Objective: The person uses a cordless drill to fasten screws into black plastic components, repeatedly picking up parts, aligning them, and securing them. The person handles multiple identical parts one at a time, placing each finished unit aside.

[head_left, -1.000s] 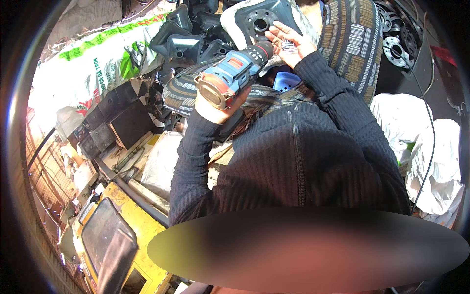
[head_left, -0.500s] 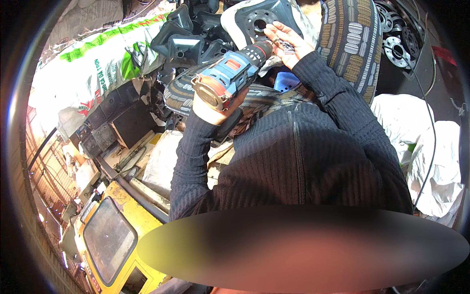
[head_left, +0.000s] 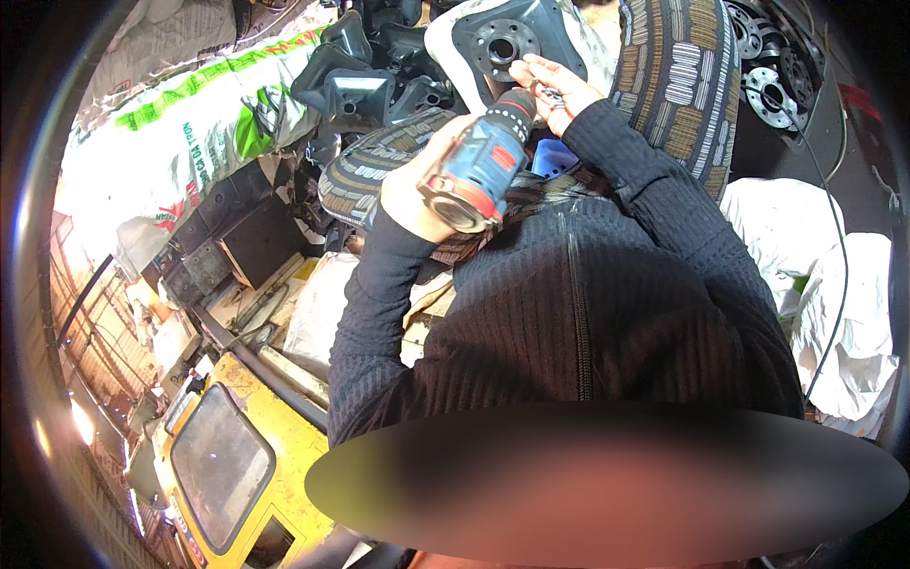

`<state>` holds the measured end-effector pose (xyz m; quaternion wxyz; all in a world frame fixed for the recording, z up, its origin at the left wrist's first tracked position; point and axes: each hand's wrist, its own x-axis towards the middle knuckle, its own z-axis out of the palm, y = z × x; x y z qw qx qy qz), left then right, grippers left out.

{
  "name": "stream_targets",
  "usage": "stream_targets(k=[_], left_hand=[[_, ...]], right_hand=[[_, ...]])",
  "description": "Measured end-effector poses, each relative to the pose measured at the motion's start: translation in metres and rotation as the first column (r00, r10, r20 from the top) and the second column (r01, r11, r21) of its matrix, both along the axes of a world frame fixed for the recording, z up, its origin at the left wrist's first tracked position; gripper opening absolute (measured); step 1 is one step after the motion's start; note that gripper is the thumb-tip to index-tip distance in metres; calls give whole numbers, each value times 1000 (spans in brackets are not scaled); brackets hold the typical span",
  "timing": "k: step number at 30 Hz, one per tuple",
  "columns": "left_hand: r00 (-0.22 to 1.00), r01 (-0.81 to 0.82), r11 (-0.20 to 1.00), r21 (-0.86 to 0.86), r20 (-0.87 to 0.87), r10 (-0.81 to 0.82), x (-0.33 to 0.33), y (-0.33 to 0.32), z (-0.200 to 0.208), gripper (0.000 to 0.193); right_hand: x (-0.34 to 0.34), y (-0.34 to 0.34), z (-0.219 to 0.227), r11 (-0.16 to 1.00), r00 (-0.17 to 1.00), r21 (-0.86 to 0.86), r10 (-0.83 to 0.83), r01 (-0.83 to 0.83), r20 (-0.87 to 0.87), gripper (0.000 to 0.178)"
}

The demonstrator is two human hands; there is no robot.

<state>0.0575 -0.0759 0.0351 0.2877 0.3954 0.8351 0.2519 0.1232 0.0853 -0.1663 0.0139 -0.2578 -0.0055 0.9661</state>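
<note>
My left hand (head_left: 412, 197) is wrapped round the grip of a blue cordless drill (head_left: 485, 163), whose black chuck points up and away to the right. Close by the chuck's tip, my right hand (head_left: 567, 93) is turned palm up with its fingers curled. Small shiny metal pieces (head_left: 549, 94), too small to name for sure, lie between those fingers. Just beyond both hands sits a dark square-flanged metal part (head_left: 466, 36) with a round, holed hub, resting on white cloth (head_left: 440, 40). A blue plastic piece (head_left: 553, 158) shows below my right wrist.
Several dark funnel-shaped parts (head_left: 358, 97) are heaped at the far left beside a white and green sack (head_left: 204, 119). A patterned cushion (head_left: 678, 85) stands at the right, near round holed metal discs (head_left: 770, 99). A yellow machine housing (head_left: 294, 455) fills the lower left.
The drill has swung round and shifted right and slightly down with my left hand, its back end tilting lower. My right hand stays almost in place by the chuck.
</note>
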Motion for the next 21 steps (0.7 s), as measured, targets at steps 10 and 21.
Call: stream_targets(k=[10,21], left_hand=[[910,168,951,-262,-329,-251,-44,5,-16,49],[961,138,957,-254,-199,-191,-95,28,-37,49]], right_hand=[[-1,1,-20,986,943,163,-36,-19,330,27],[-16,-12,-22,771,873,595,-111,-227,476,38]])
